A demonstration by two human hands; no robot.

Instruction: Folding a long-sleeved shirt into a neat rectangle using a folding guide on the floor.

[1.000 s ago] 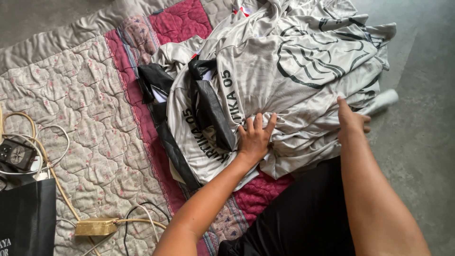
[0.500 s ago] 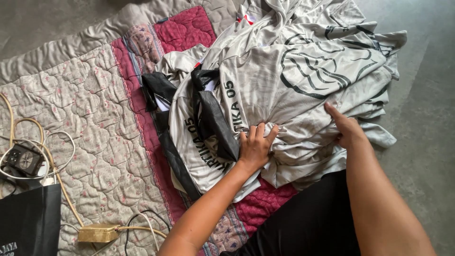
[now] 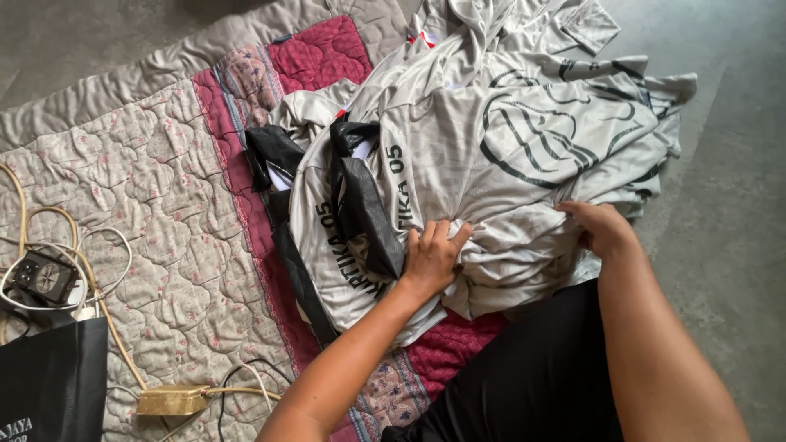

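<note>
1. The grey shirts [image 3: 508,155] lay heaped on the quilt [image 3: 155,205].
2. The left hand [image 3: 432,260] pressed the heap's near edge, fingers [image 3: 446,237] bunching cloth.
3. The right hand [image 3: 602,225] curled closed, gripping the heap's right side.

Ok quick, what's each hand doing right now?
Left hand: closed, gripping a bunch of the grey shirt pile.
Right hand: fingers curled into the same pile's edge; a full grip cannot be told.
</note>
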